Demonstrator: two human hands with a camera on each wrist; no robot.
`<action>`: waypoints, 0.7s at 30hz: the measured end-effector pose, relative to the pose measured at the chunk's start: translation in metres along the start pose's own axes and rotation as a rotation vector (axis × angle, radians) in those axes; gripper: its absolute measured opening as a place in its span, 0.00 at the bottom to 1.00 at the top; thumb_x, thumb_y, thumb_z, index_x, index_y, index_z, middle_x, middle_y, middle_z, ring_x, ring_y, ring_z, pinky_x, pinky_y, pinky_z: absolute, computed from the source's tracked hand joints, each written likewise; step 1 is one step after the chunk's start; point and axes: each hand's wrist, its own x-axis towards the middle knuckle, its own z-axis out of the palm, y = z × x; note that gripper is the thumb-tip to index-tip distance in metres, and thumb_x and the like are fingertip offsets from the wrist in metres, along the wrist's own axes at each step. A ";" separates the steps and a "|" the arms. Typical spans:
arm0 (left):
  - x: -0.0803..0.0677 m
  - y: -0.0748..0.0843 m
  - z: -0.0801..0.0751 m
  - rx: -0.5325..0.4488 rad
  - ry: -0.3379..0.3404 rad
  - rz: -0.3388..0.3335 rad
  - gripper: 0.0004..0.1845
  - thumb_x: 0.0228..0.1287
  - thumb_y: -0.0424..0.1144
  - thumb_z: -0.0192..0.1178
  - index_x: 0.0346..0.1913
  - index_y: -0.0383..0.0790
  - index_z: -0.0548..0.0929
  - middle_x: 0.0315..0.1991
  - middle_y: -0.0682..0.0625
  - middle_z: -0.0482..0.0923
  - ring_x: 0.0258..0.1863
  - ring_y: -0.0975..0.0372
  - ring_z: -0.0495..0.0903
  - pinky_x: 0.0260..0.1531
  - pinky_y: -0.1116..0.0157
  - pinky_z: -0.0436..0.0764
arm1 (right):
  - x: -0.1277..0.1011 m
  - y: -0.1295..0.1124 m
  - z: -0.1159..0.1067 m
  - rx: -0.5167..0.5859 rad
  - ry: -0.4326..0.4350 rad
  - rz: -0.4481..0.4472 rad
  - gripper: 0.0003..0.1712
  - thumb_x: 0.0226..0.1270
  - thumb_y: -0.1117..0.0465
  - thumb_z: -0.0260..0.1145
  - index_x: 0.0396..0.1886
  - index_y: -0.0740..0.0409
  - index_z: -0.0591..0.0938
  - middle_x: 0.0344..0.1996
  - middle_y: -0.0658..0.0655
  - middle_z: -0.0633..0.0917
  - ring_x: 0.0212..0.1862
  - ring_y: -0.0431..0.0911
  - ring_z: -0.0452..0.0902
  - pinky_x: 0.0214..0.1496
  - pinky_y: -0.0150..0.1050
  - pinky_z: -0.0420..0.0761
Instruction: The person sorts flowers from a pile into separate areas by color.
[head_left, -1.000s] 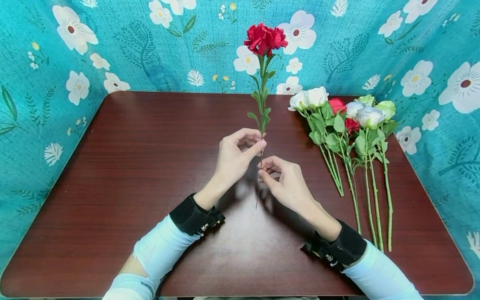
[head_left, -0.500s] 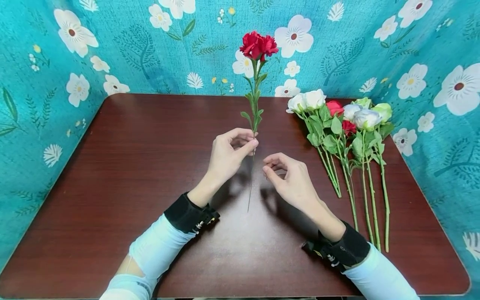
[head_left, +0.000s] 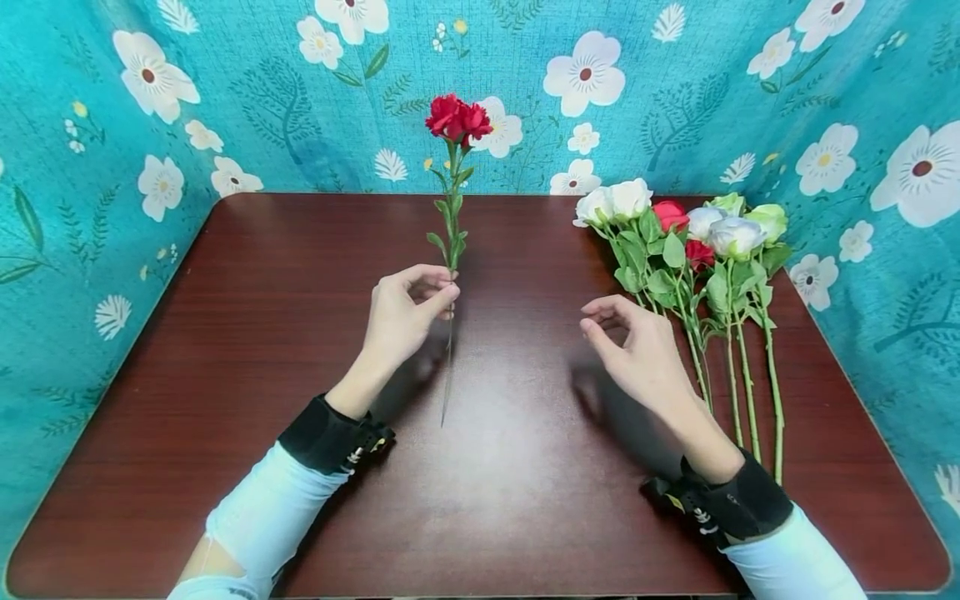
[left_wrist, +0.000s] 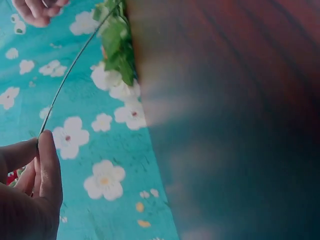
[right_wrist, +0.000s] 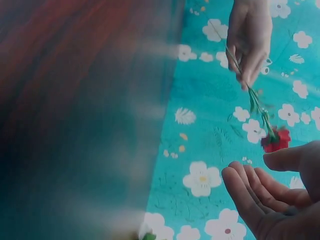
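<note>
Above the dark wood-grained table (head_left: 480,542), a red carnation (head_left: 459,123) stands nearly upright in front of the flowered teal cloth (head_left: 337,158), left of the piled flowers. The left hand (head_left: 401,321) pinches its thin stem (head_left: 449,358) between thumb and fingers, just below the leaves. Opposite, the right hand (head_left: 645,354) holds nothing: fingers loosely bent, thumb apart from them.

What would worry me is that pinch. With the blooms so high over such a slender stem, I'd judge that a slackened thumb could let it twist or tip over. The stem looks bendable too, so setting the lower end down hard might kink it; whether that end touches the table I can't tell. On the other side, the right forearm crosses over the pile's lower stems, and a careless sweep of the wristband could drag them askew.

Counting up: two hands, two black wristbands (head_left: 753,496), one carnation spray with what looks like two heads. In the pile I make out eight heads: two white roses (head_left: 630,198), two red blooms (head_left: 670,215), two bluish-white roses (head_left: 737,237) and two green-tinged roses (head_left: 768,222). The pile's stems I can't count fully, as the right hand covers some.
</note>
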 end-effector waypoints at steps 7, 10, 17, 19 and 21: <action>-0.006 -0.010 -0.028 0.120 -0.016 -0.064 0.12 0.68 0.31 0.69 0.52 0.31 0.86 0.40 0.41 0.86 0.33 0.55 0.88 0.33 0.55 0.88 | 0.001 0.003 -0.019 -0.100 0.007 -0.019 0.07 0.72 0.65 0.68 0.45 0.61 0.86 0.34 0.52 0.88 0.36 0.43 0.83 0.37 0.28 0.76; -0.006 -0.014 -0.039 0.165 -0.028 -0.099 0.13 0.68 0.32 0.69 0.52 0.31 0.86 0.41 0.41 0.86 0.33 0.56 0.89 0.33 0.56 0.88 | 0.001 0.004 -0.025 -0.118 0.000 -0.006 0.07 0.72 0.64 0.67 0.46 0.60 0.86 0.34 0.52 0.88 0.34 0.42 0.81 0.36 0.30 0.75; -0.006 -0.028 -0.066 0.243 -0.053 -0.185 0.13 0.68 0.32 0.69 0.52 0.29 0.85 0.41 0.39 0.85 0.31 0.59 0.88 0.31 0.63 0.88 | -0.002 0.008 -0.032 -0.175 -0.010 0.004 0.07 0.72 0.62 0.68 0.46 0.57 0.87 0.35 0.51 0.88 0.25 0.43 0.75 0.27 0.31 0.70; -0.007 -0.031 -0.074 0.265 -0.056 -0.205 0.13 0.68 0.32 0.69 0.51 0.29 0.85 0.41 0.39 0.86 0.30 0.61 0.88 0.32 0.62 0.88 | -0.002 0.010 -0.035 -0.189 -0.012 0.000 0.07 0.72 0.62 0.68 0.46 0.57 0.87 0.35 0.52 0.88 0.24 0.43 0.75 0.27 0.30 0.69; -0.007 -0.034 -0.082 0.284 -0.058 -0.221 0.13 0.68 0.32 0.68 0.51 0.28 0.85 0.41 0.38 0.86 0.29 0.62 0.87 0.32 0.60 0.88 | -0.003 0.011 -0.037 -0.195 -0.017 0.001 0.07 0.72 0.62 0.68 0.45 0.58 0.87 0.35 0.52 0.88 0.27 0.43 0.77 0.28 0.29 0.70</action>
